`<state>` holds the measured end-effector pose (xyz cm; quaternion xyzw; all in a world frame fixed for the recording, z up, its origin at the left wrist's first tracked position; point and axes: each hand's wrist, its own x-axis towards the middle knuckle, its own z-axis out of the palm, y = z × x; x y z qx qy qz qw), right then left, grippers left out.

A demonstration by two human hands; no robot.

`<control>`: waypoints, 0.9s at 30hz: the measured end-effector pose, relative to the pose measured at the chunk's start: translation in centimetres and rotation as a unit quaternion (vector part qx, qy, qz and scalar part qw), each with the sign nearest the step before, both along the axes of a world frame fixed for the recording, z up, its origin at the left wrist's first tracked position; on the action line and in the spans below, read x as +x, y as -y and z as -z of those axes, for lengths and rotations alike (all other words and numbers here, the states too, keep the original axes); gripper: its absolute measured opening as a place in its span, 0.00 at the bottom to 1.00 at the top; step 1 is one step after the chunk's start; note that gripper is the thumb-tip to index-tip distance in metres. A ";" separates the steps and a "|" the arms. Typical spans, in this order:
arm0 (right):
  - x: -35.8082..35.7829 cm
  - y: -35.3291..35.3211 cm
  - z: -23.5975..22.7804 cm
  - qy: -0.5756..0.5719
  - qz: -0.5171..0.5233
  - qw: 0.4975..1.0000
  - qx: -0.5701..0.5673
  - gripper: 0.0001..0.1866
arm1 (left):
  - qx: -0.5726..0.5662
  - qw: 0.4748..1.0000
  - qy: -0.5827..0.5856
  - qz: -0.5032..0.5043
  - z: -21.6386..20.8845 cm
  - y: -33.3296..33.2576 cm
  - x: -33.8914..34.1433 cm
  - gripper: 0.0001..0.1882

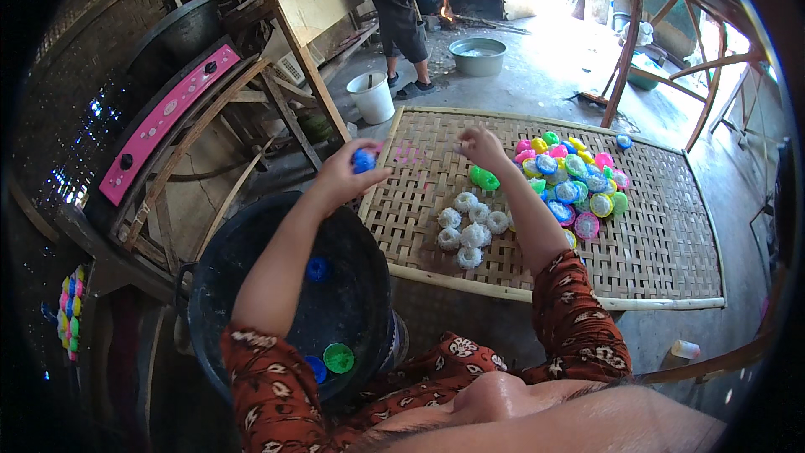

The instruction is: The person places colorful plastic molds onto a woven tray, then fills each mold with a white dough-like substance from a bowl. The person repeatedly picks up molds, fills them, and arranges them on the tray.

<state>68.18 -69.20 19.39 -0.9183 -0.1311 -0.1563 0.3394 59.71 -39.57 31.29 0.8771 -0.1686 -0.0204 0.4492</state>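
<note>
My left hand [342, 174] grips a small blue plastic mould [363, 160] above the left edge of a woven bamboo tray [654, 260]. Level with it, my right hand [485, 153] hovers over the tray, its fingertips pinched together; whatever they hold is too small to make out. Just below that hand lie green moulds [484, 178]. Several white, grainy rings [475, 235] sit in a group nearer me. To their right is a heap of colourful fluted moulds [579, 176], many filled with the same white grains.
A large black basin [251, 285] at my left holds blue moulds and a green mould [339, 357]. Beyond the tray are a white bucket [370, 97], a grey tub [478, 56] and a standing person [392, 8]. A wooden frame [625, 50] stands far right; a pink panel [172, 117] is left.
</note>
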 end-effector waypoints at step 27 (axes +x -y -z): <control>-1.9 -1.4 -3.9 -0.076 0.032 0.996 -0.026 0.39 | 0.312 0.948 0.032 0.063 -2.1 -9.4 -8.7 0.40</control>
